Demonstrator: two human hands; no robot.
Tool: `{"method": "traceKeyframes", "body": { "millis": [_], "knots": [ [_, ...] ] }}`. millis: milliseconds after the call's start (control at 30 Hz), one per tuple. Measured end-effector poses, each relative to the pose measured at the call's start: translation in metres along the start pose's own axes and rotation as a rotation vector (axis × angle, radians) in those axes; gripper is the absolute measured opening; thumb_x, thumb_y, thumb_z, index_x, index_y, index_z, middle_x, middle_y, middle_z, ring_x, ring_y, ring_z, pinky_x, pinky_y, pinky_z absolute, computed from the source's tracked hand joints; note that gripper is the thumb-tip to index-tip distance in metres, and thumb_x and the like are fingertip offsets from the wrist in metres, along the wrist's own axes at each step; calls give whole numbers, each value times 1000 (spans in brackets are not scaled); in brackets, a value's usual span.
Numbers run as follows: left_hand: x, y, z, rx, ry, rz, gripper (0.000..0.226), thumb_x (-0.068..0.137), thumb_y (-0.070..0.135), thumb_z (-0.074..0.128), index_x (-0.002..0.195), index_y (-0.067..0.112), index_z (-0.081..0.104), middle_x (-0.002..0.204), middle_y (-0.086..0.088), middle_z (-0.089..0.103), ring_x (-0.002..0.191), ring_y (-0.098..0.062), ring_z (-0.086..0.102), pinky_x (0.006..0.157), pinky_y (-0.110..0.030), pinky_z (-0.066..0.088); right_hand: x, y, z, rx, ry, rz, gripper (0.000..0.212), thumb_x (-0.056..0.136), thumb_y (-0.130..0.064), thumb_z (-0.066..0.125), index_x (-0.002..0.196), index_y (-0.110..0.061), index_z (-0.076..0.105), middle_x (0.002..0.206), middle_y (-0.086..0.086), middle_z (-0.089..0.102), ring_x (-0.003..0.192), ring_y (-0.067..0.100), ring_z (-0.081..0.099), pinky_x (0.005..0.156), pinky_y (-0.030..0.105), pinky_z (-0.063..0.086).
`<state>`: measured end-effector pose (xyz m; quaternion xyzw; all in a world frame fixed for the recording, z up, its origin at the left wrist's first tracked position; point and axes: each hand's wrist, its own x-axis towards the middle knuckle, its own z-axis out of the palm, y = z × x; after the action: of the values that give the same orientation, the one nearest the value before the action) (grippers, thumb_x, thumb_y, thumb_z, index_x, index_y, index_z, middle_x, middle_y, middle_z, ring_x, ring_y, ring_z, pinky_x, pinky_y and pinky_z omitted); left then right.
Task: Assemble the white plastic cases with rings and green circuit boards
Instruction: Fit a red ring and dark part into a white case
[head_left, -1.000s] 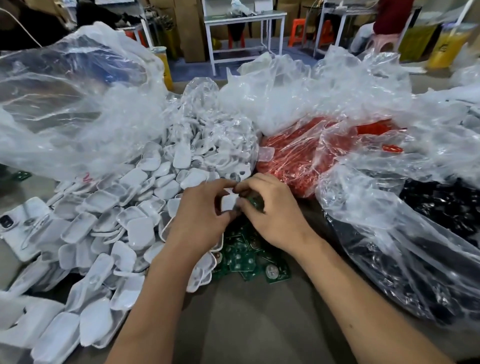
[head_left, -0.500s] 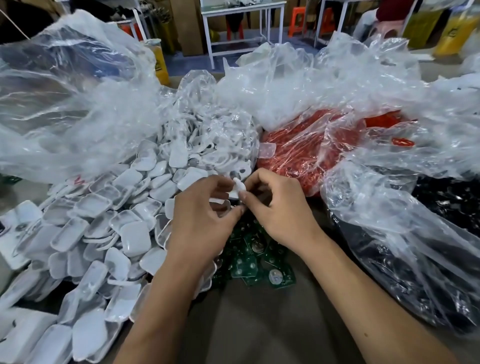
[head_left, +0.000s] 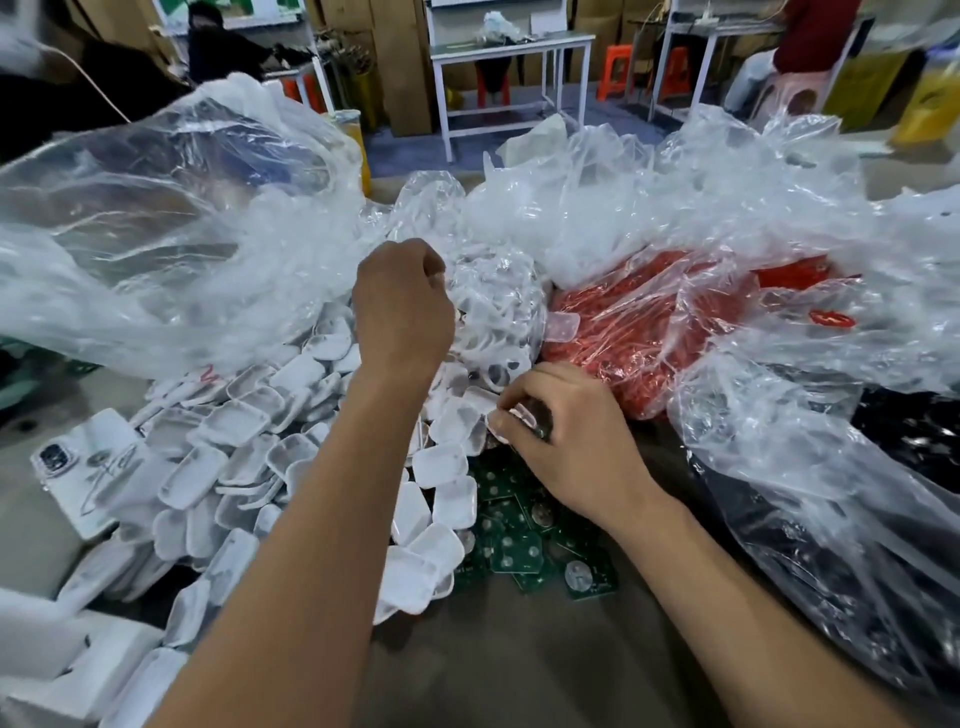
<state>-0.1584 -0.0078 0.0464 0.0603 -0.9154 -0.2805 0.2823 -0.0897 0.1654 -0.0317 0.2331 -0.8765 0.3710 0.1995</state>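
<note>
A: Starting at the far left, what do we have in front of us?

B: We see a large clear plastic bag (head_left: 156, 234) billowing over the left of the table (head_left: 519, 670). Below it lies a white phone case (head_left: 83, 467) with a camera cutout, and beside that a wide heap of white plastic cases (head_left: 234, 452), shallow rounded shells spilling toward the middle.

A: And our left hand?

B: Our left hand (head_left: 402, 306) reaches forward over the heap to a smaller clear bag of white rings (head_left: 498, 312). Its fingers are curled, knuckles up, against that bag. We cannot tell whether they pinch a ring or only the plastic.

A: What sits nearer to us, in the middle?

B: A small pile of green circuit boards (head_left: 524, 545) lies flat on the table, just right of the white heap and partly under our right wrist.

A: And the right hand?

B: Our right hand (head_left: 566, 441) hovers just above the boards. Its thumb and fingertips are curled round one white case (head_left: 511, 415), holding it at the edge of the heap.

A: Further right?

B: A bag of red parts (head_left: 649, 322) lies behind the right hand, and a clear bag of black parts (head_left: 857, 493) fills the right edge.
</note>
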Motion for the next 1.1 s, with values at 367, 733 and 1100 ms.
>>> {"method": "traceKeyframes", "body": {
  "millis": [367, 733, 1100],
  "knots": [
    [16, -14, 19, 275, -304, -22, 26, 89, 7, 62, 110, 17, 73, 112, -15, 72, 111, -35, 66, 77, -31, 43, 97, -27, 2, -249, 32, -111, 21, 97, -9, 64, 117, -7, 70, 116, 8, 69, 115, 26, 54, 94, 37, 48],
    [15, -36, 2, -64, -304, -150, 42, 83, 11, 85, 120, 11, 67, 108, -5, 68, 92, -19, 62, 60, -13, 43, 85, 8, 5, -294, -98, 117, 19, 98, -31, 71, 93, -13, 74, 94, 3, 70, 97, 18, 62, 90, 36, 56],
    [12, -42, 1, -196, -345, -201, 53, 78, 8, 87, 126, 13, 67, 106, -3, 71, 91, -17, 67, 78, -24, 57, 99, -5, -2, -146, -121, 149, 24, 89, -17, 71, 112, -18, 77, 113, 2, 75, 105, 20, 68, 96, 36, 56]
  ]
}}
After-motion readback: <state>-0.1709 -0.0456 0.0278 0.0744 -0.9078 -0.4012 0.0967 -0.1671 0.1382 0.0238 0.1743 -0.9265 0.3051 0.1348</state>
